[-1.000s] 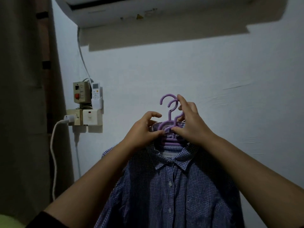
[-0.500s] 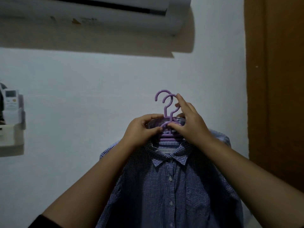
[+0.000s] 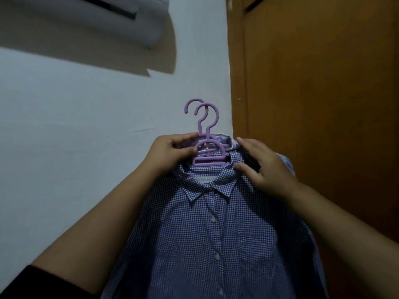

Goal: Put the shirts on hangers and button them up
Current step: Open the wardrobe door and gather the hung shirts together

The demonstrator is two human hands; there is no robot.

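Blue gingham button-up shirt point(image 3: 207, 234) hanging on purple plastic hangers point(image 3: 207, 154).
Left hand point(image 3: 170, 154) is pinching the hangers; right hand point(image 3: 263, 169), fingers relaxed, is resting on the collar.

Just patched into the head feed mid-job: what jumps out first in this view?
Dead centre, two purple hangers stick up with hooks side by side, carrying a blue checked shirt that looks buttoned down the front. The left hand grips the hangers at the neck, while the right hand rests with straight fingers on the shirt's shoulder by the collar. Behind are a white wall on the left and a brown wooden door on the right.
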